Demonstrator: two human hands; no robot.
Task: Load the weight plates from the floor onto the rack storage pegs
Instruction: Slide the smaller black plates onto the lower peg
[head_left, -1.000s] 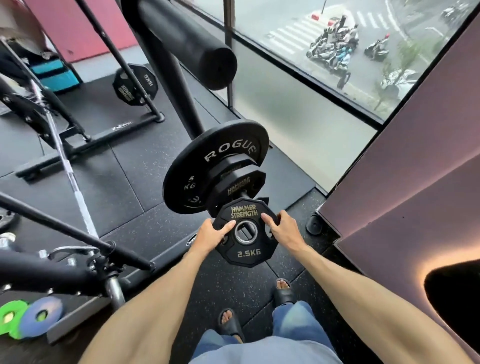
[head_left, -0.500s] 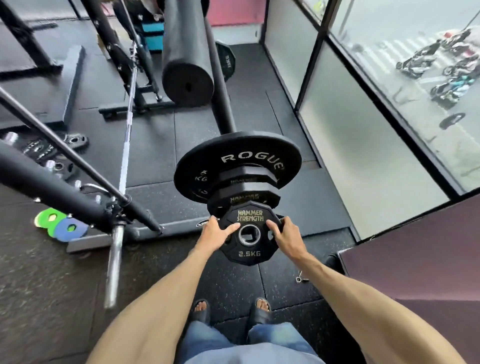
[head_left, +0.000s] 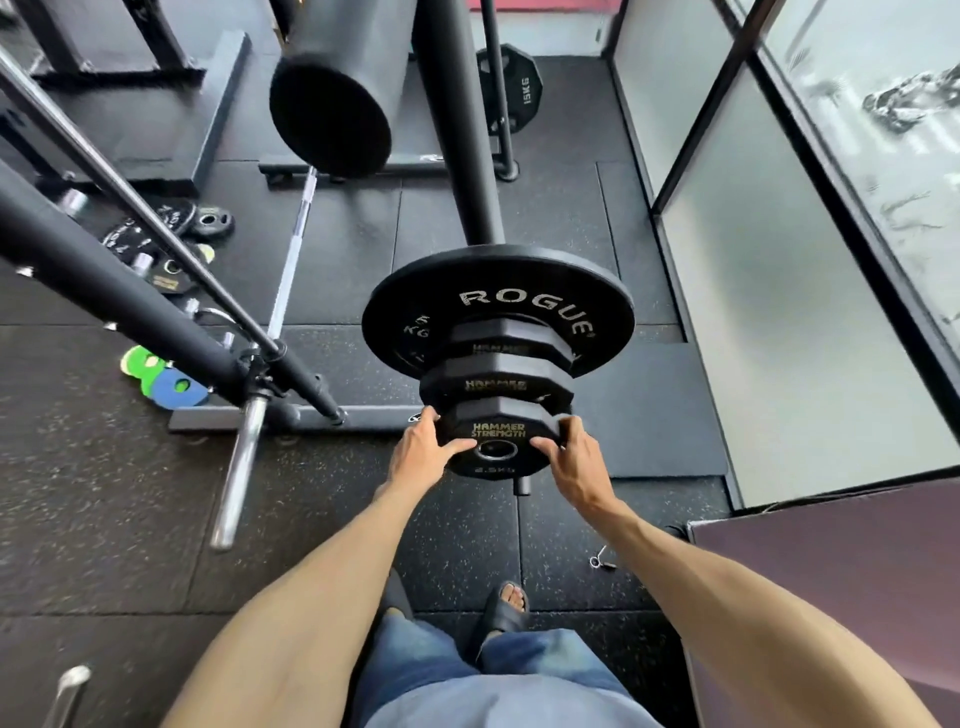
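Note:
A small black 2.5 kg Hammer Strength plate (head_left: 498, 434) sits at the outer end of a storage peg on the black rack upright (head_left: 457, 130). My left hand (head_left: 422, 451) grips its left edge, thumb on the face. My right hand (head_left: 570, 457) grips its right edge the same way. Behind it on the same peg are two more black Hammer Strength plates (head_left: 496, 383) and a large Rogue plate (head_left: 498, 301). Several small plates (head_left: 171, 234) lie on the floor at the left, with green and blue discs (head_left: 165, 379) nearer.
A steel barbell (head_left: 244, 457) and a slanted black rack arm (head_left: 130, 301) cross the left side. A 15 kg plate (head_left: 522, 83) hangs on a far peg. A black foam roller (head_left: 332, 104) is ahead. Glass wall on the right; a collar clip (head_left: 601, 560) lies on the floor.
The view has swung left and tilted down over the peg. Both hands have stayed on the 2.5 kg plate, which now sits close against the plates behind it.

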